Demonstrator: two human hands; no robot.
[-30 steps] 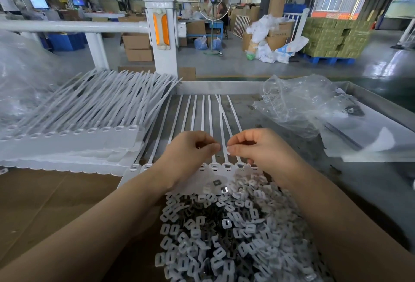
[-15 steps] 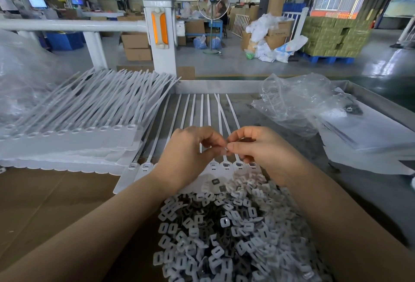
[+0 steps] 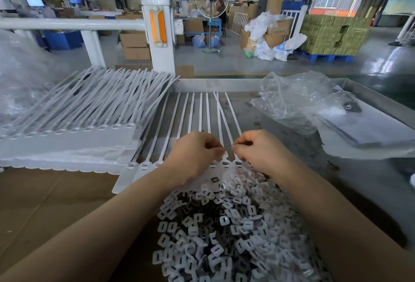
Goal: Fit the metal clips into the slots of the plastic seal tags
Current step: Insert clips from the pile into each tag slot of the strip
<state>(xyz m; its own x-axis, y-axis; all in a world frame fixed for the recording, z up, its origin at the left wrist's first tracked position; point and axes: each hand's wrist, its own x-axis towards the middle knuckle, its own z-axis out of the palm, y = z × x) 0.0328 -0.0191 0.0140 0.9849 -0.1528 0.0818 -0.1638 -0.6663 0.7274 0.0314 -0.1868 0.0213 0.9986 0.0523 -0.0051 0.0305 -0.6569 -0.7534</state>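
Head view: seal tags (image 3: 224, 165) laid in a row.
Left hand (image 3: 195, 158): small white clip (image 3: 225, 154) pinched.
Right hand (image 3: 258, 149): fingers curled; contents hidden.

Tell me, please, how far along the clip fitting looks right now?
Done, apparently: a stack of seal tags is set aside at left, though I cannot see clips in them. In hand: the left hand and right hand pinch a small clip over the current tag strip. Left: a large clip pile.
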